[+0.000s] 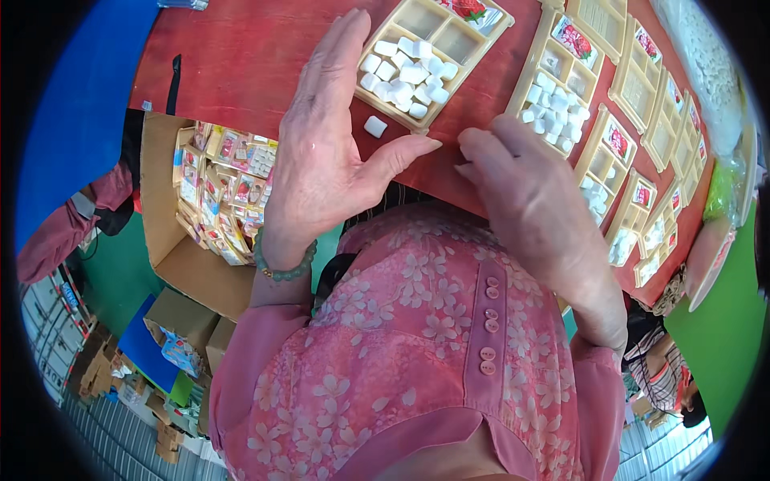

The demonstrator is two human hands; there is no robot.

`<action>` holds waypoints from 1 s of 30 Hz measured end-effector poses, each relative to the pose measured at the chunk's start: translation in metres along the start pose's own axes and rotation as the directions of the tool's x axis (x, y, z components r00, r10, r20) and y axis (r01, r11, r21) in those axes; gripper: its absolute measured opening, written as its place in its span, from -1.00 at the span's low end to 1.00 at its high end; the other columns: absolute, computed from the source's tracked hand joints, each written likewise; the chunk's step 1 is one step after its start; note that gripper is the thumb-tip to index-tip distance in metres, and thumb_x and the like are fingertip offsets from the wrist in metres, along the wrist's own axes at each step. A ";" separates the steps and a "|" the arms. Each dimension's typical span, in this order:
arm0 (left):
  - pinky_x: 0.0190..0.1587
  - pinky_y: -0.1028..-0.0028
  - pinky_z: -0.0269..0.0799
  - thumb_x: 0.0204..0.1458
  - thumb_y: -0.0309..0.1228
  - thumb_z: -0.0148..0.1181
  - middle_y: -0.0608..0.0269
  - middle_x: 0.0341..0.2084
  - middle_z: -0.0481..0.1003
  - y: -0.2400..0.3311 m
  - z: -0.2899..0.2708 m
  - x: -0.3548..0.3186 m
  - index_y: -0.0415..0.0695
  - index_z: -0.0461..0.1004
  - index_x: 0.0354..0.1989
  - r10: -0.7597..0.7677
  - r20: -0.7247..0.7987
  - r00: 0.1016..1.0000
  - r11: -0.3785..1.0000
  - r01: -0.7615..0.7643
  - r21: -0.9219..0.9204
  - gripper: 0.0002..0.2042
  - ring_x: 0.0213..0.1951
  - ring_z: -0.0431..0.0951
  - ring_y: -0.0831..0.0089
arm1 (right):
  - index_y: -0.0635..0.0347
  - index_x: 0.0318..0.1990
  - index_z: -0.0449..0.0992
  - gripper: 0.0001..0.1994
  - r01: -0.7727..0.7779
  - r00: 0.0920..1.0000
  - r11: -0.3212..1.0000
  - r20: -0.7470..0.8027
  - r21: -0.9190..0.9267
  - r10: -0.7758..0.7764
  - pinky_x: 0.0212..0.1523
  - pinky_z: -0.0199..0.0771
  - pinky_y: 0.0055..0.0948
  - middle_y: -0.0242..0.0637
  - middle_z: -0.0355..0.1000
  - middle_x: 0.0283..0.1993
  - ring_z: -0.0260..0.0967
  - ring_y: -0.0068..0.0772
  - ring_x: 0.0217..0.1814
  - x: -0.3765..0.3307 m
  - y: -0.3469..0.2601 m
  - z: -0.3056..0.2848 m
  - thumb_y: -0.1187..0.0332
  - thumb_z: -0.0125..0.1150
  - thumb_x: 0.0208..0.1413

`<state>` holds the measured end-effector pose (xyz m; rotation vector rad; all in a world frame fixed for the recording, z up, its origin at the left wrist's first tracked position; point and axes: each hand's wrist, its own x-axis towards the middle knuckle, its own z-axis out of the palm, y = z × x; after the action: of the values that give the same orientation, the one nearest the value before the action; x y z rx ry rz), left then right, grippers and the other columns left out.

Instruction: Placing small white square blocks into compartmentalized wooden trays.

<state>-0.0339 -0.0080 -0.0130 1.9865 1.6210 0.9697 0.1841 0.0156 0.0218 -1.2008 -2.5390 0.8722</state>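
Note:
A cream plastic tray [399, 107] lies on the red table in front of me, its large compartment heaped with small white marshmallows [414, 74]. A picture card with strawberries [473, 11] fills its far right corner. Beside its left edge my left hand [321, 148] is open, fingers straight and thumb stretched toward the right. One loose marshmallow [374, 126] sits on the table between that hand's thumb and the tray. To the tray's right, over the table's near edge, my right hand [533, 188] is closed with curled fingers; anything inside them is hidden.
Another tray of marshmallows [556, 112] lies just past my right hand, with several more trays [613, 148] in rows on the right. At lower left stands a cardboard box [204, 280] full of packed trays. A clear plastic bag [706, 72] is at the far right.

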 end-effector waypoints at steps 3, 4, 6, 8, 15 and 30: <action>0.36 0.17 0.30 -0.12 -0.42 0.57 -0.15 0.31 0.37 -0.020 0.008 -0.002 -0.31 0.28 0.39 0.076 -0.044 0.996 0.996 -0.078 -0.048 -0.16 0.35 0.39 0.06 | 0.19 -0.09 0.47 -0.81 0.044 0.999 0.994 0.002 -0.103 -0.044 -0.25 0.48 -0.11 -0.14 0.37 -0.26 0.49 0.01 -0.23 0.003 -0.002 0.007 0.50 0.28 0.17; 0.36 0.18 0.30 -0.09 -0.42 0.55 -0.16 0.29 0.39 -0.024 0.011 -0.002 -0.31 0.32 0.36 0.076 -0.058 0.995 0.996 -0.078 -0.038 -0.21 0.35 0.39 0.06 | 0.20 -0.10 0.47 -0.83 0.051 0.999 0.996 0.003 -0.075 -0.051 -0.24 0.49 -0.15 -0.15 0.39 -0.26 0.49 -0.02 -0.23 0.002 -0.001 0.008 0.49 0.28 0.18; 0.36 0.19 0.30 -0.07 -0.41 0.54 -0.16 0.28 0.41 -0.025 0.011 -0.005 -0.32 0.36 0.33 0.075 -0.073 0.995 0.997 -0.078 -0.027 -0.26 0.35 0.40 0.06 | 0.21 -0.11 0.48 -0.84 0.060 0.998 0.997 0.003 -0.046 -0.060 -0.22 0.49 -0.19 -0.15 0.40 -0.26 0.49 -0.05 -0.22 0.001 0.001 0.007 0.49 0.28 0.19; 0.24 0.17 0.42 -0.08 -0.37 0.54 -0.17 0.15 0.49 -0.024 0.009 -0.007 -0.31 0.47 0.18 0.050 -0.173 0.984 0.986 -0.076 -0.146 -0.39 0.22 0.49 -0.03 | 0.25 -0.16 0.49 -0.87 -0.011 1.000 0.963 0.003 0.268 0.011 -0.23 0.49 -0.29 -0.16 0.43 -0.29 0.47 -0.09 -0.27 0.004 0.007 0.003 0.48 0.29 0.20; -0.14 0.24 0.43 -0.15 -0.40 0.57 0.07 -0.20 0.52 -0.018 0.006 -0.020 -0.16 0.52 -0.20 0.079 -0.227 0.971 0.992 -0.054 0.114 -0.63 -0.15 0.48 0.14 | 0.26 -0.17 0.52 -0.89 0.084 0.981 0.964 -0.192 0.251 -0.035 -0.24 0.48 -0.36 -0.24 0.49 -0.33 0.50 -0.31 -0.31 0.051 0.009 -0.011 0.46 0.29 0.21; -0.22 0.32 0.47 -0.08 -0.54 0.51 0.14 -0.30 0.57 -0.019 0.008 -0.021 -0.20 0.55 -0.32 -0.005 -0.295 0.955 0.995 -0.025 -0.096 -0.78 -0.26 0.55 0.23 | 0.36 -0.20 0.41 -0.89 0.239 0.965 0.964 -0.141 0.119 -0.222 -0.22 0.52 -0.07 0.08 0.42 -0.25 0.49 0.21 -0.21 0.094 0.014 -0.008 0.57 0.19 0.14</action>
<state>-0.0430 -0.0223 -0.0374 1.8533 1.6767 1.3787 0.1352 0.0977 0.0136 -0.8692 -2.4141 0.8663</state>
